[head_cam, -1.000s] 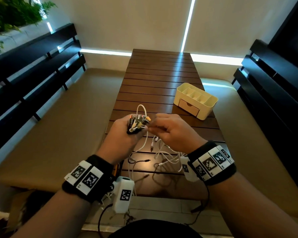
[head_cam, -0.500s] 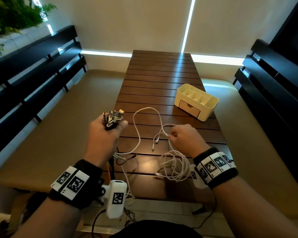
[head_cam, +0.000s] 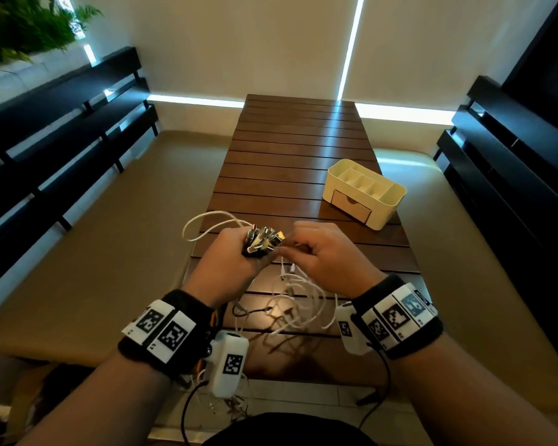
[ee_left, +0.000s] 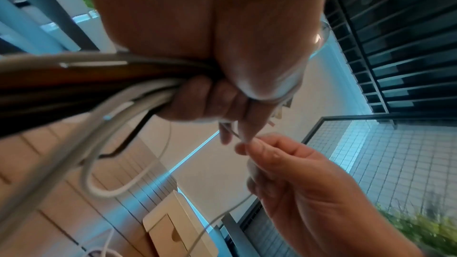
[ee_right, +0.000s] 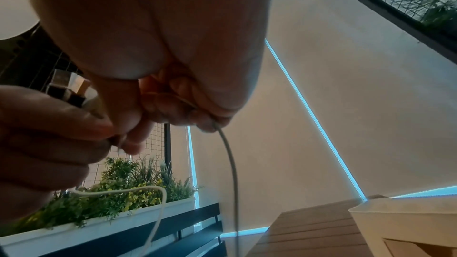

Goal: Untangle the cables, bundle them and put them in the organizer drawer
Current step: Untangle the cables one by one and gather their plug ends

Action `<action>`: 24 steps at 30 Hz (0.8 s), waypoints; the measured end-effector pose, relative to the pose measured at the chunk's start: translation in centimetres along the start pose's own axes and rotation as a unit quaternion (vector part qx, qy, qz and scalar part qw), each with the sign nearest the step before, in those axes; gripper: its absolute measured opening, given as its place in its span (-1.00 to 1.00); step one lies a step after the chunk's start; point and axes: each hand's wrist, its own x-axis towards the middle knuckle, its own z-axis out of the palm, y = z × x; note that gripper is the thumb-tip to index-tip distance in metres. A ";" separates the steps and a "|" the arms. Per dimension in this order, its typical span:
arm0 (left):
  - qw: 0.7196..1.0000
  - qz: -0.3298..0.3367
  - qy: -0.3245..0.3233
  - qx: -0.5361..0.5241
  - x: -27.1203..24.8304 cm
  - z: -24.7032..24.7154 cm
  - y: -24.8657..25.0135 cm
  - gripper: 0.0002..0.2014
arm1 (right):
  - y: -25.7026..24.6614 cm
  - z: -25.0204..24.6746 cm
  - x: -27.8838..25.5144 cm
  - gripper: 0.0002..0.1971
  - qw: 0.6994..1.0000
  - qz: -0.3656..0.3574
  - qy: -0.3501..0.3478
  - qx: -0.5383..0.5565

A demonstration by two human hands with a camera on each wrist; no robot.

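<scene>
My left hand (head_cam: 236, 255) grips a bunch of cable ends (head_cam: 264, 241), their plugs sticking up out of the fist above the near part of the wooden table (head_cam: 300, 149). A white loop (head_cam: 203, 225) arcs out to its left. My right hand (head_cam: 322, 255) pinches a thin white cable (ee_left: 243, 138) right at the bunch, fingertips against the left fingers. More white cables (head_cam: 300, 304) hang in loose coils under both hands onto the table; one black cable (head_cam: 248, 310) lies among them. The cream organizer (head_cam: 364, 191) stands far right, its small front drawer (head_cam: 351, 206) closed.
Dark slatted benches (head_cam: 62, 130) line both sides of the table with tan cushions (head_cam: 116, 239) below. A planter with greenery (ee_right: 118, 187) sits at the far left. The table's far half is bare boards. Loose wires from the wrist cameras hang near my lap.
Half a second ago the hands were apart, the right one low on the coils. Now the right hand has come up to the left fist and pinches a cable there; the left moved right.
</scene>
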 end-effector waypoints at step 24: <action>0.994 -0.045 0.098 -0.012 0.0 -0.6 -0.2 -0.83 | 1.9 1.2 0.6 -0.91 0.997 0.061 0.035 0.017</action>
